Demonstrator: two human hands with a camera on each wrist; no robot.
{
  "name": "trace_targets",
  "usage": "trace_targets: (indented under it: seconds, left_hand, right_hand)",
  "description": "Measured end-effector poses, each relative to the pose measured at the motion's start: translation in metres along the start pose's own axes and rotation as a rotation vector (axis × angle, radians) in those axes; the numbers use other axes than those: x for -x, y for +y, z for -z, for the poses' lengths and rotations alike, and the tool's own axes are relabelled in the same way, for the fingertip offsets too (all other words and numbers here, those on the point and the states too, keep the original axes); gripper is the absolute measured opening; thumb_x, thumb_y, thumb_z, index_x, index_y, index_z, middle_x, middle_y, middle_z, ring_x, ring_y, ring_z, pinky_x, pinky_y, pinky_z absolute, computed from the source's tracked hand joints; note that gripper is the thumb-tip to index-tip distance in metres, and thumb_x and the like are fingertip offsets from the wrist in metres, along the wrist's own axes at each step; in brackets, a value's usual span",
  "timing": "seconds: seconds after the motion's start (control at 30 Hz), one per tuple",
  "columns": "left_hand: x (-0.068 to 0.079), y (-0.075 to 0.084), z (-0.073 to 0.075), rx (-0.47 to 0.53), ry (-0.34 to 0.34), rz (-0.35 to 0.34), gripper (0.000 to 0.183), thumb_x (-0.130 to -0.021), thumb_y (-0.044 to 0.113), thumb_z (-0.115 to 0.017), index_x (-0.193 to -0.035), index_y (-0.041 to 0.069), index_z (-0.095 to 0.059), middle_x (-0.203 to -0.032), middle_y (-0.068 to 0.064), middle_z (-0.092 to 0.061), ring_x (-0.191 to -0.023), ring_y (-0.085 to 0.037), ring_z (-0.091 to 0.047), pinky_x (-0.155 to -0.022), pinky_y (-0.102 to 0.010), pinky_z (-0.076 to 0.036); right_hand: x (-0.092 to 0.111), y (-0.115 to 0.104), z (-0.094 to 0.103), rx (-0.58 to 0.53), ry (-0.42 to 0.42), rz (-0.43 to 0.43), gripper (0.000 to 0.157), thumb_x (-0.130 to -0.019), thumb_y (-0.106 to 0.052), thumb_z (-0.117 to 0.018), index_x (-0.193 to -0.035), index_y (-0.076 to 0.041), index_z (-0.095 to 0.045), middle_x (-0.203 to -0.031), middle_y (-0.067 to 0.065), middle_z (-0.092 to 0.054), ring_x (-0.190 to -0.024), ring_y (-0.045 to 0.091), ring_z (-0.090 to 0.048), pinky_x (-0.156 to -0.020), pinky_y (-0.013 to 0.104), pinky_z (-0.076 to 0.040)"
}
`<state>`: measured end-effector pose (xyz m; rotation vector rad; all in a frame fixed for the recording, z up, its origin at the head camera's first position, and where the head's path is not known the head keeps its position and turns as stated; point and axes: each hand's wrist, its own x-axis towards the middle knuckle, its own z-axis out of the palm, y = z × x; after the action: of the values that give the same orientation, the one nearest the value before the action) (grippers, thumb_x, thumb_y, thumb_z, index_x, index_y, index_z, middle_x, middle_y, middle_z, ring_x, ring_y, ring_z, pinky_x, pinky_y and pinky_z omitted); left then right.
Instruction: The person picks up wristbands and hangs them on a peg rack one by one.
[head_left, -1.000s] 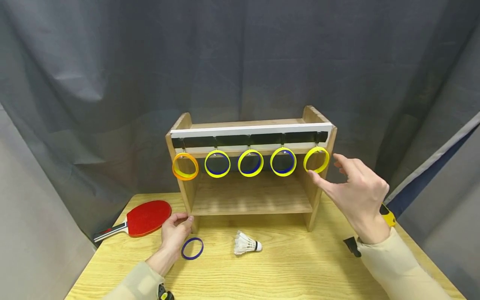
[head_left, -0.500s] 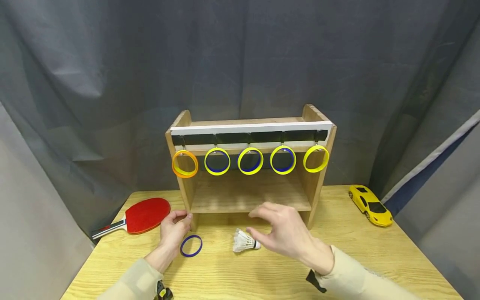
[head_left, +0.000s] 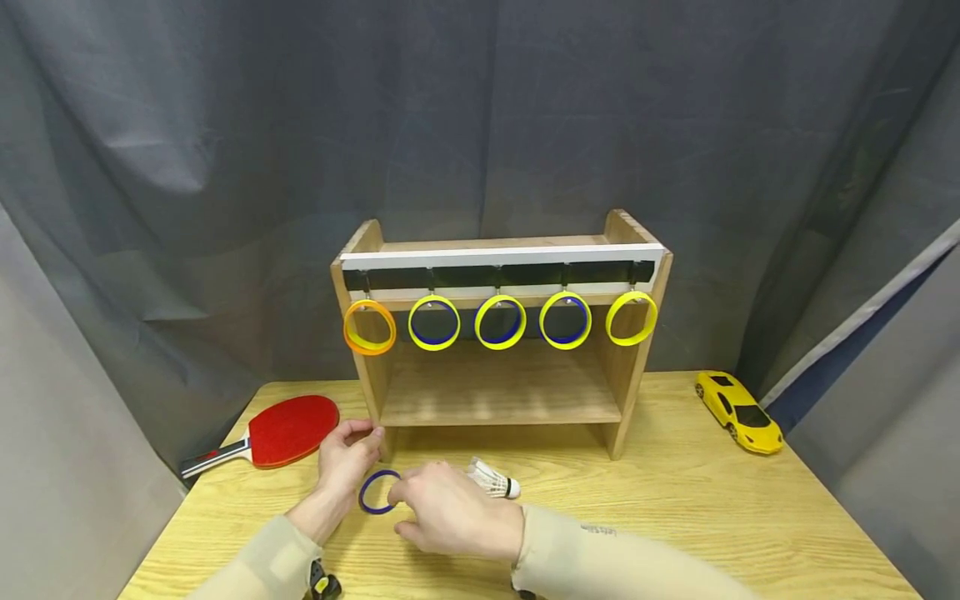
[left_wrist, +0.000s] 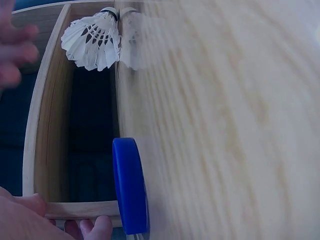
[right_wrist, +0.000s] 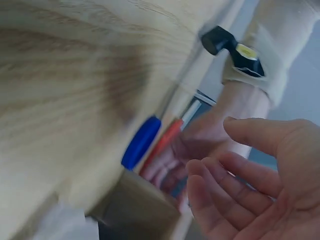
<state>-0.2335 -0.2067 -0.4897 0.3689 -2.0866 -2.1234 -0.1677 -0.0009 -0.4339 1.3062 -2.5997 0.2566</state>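
My left hand (head_left: pixel 341 462) grips the lower left side panel of the wooden shelf (head_left: pixel 498 408); the left wrist view shows fingers and thumb on either side of that wood. A blue ring (left_wrist: pixel 131 187) lies flat on the table just right of this hand. Over the ring's right edge is my right hand (head_left: pixel 450 508), its thumb and fingers parted in the right wrist view (right_wrist: pixel 250 185) with nothing between them. Behind the right hand a white shuttlecock (head_left: pixel 486 477) lies on its side, partly covered.
Along the shelf's front hang an orange ring (head_left: pixel 348 335) with yellow inside, and several yellow rings (head_left: pixel 412 327), some with blue inside. A red table tennis bat (head_left: pixel 292 431) lies at left, a yellow toy car (head_left: pixel 738 412) at right. Grey curtains (head_left: pixel 480 108) stand behind.
My right hand has come down from the rightmost hanging ring, crossed left past the shuttlecock and reached the blue ring. My left hand keeps its hold on the shelf.
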Motion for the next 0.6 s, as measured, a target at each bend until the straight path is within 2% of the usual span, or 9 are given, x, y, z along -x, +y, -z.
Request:
trace_targets:
  seconds: [0.13, 0.3, 0.47, 0.6]
  left_hand:
    - [0.000, 0.002, 0.001, -0.011, -0.006, 0.003, 0.025, -0.104, 0.007, -0.078, -0.126, -0.001, -0.069, -0.108, -0.001, -0.077, -0.094, -0.011, -0.073, -0.083, -0.025, -0.065]
    - [0.001, 0.003, 0.003, -0.025, -0.016, 0.011, 0.026, -0.105, 0.008, -0.078, -0.128, -0.002, -0.068, -0.111, -0.002, -0.076, -0.097, -0.012, -0.074, -0.086, -0.026, -0.066]
    - [0.000, 0.003, 0.003, -0.025, -0.026, 0.010, 0.025, -0.105, 0.007, -0.077, -0.127, -0.002, -0.068, -0.111, -0.002, -0.076, -0.099, -0.012, -0.074, -0.088, -0.028, -0.066]
    - [0.000, 0.003, 0.002, -0.024, -0.026, 0.008, 0.024, -0.105, 0.007, -0.078, -0.125, -0.002, -0.069, -0.110, -0.002, -0.076, -0.099, -0.013, -0.074, -0.088, -0.028, -0.066]
  right_hand:
    - [-0.016, -0.009, -0.017, 0.025, -0.034, -0.019, 0.014, -0.087, -0.027, -0.091, -0.097, -0.023, -0.080, -0.087, -0.013, -0.072, -0.073, 0.001, -0.062, -0.060, 0.018, -0.046]
    - [-0.028, -0.013, -0.035, 0.051, -0.086, -0.072, 0.017, -0.086, -0.022, -0.090, -0.092, -0.026, -0.074, -0.083, -0.012, -0.067, -0.072, 0.005, -0.062, -0.060, 0.022, -0.050]
    - [-0.033, -0.015, -0.044, 0.010, -0.154, -0.155, 0.021, -0.085, -0.018, -0.090, -0.088, -0.026, -0.070, -0.079, -0.009, -0.065, -0.070, 0.011, -0.064, -0.056, 0.026, -0.050]
    - [-0.035, -0.012, -0.048, 0.009, -0.156, -0.168, 0.023, -0.082, -0.016, -0.090, -0.083, -0.025, -0.069, -0.075, -0.009, -0.063, -0.067, 0.010, -0.061, -0.056, 0.026, -0.048]
